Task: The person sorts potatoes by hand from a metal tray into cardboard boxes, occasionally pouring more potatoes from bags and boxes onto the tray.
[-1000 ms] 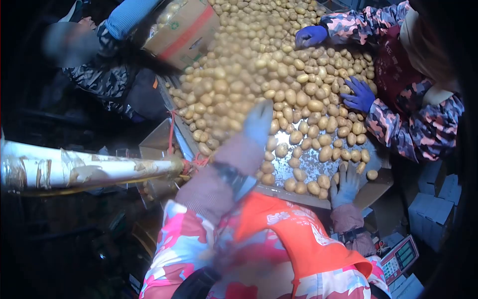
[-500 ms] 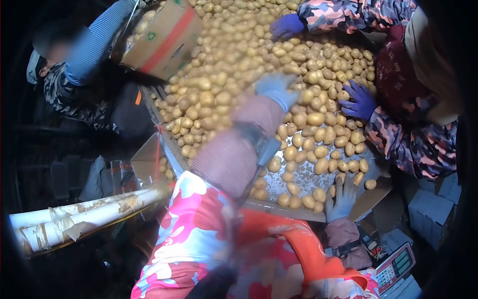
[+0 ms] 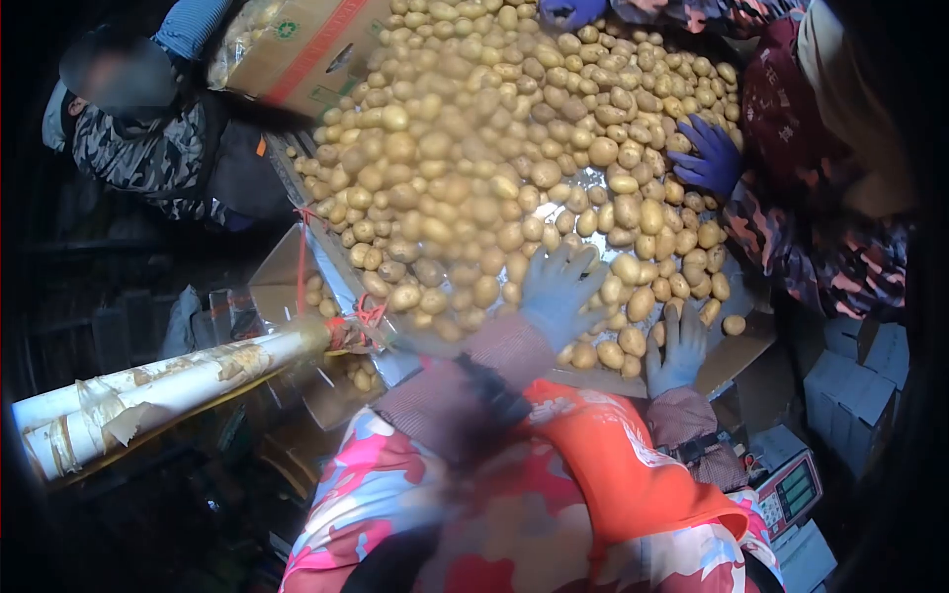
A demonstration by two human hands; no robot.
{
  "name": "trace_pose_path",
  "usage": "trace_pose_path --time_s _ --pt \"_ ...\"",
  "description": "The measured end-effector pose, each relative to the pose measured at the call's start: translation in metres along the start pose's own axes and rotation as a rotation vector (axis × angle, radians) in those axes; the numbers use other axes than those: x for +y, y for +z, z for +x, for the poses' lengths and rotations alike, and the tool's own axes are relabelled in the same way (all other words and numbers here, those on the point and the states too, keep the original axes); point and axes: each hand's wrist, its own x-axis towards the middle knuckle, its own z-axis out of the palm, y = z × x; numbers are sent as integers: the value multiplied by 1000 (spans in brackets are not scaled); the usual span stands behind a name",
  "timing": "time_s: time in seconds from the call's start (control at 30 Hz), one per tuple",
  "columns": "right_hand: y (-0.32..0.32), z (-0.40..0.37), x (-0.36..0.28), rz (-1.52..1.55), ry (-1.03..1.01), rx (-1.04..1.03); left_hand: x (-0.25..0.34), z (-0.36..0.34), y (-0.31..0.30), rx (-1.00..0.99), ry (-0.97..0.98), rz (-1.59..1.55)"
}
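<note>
Potatoes lie heaped over a metal sorting table, thick at the back and thinner near me. My left hand, in a blue-grey glove, rests palm down among the near potatoes with its fingers spread; it grips none. Beside it to the right, my right hand lies flat at the table's near edge in the same kind of glove. Its fingers point away from me, and the tips touch or nearly touch a few potatoes. What lies under both palms is hidden.
Across on the right, a co-worker's purple-gloved hand touches the heap; their other hand is at the top. Another person stands left by a tilted cardboard box. White tubes jut in at left; a scale sits lower right.
My left hand has drawn back from the middle of the heap toward me, and bare metal shows where potatoes lay. My right hand has stayed at the edge. The view has shifted slightly.
</note>
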Motion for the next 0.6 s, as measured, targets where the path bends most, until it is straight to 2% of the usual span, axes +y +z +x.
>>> trace_pose_path --time_s 0.1,0.2,0.3,0.37,0.43,0.5,0.57,0.6 --pt "-2 0 -1 -2 -7 12 -6 -37 0 -156 65 118" --pt "5 -4 1 12 -13 40 -1 -33 -32 -152 42 3" --pt "6 -3 5 15 -24 52 -2 16 -51 -659 -141 -14" --pt "8 -1 4 35 -32 72 -25 62 -51 -391 40 63" --pt "5 1 4 28 -32 71 -50 116 -31 58 -120 -93" --pt "3 1 2 29 -22 65 -75 169 -11 136 -279 80" --pt "4 4 0 40 2 58 -93 213 -14 -66 -501 50" --pt "5 4 0 46 9 48 -105 224 -5 -76 -470 126"
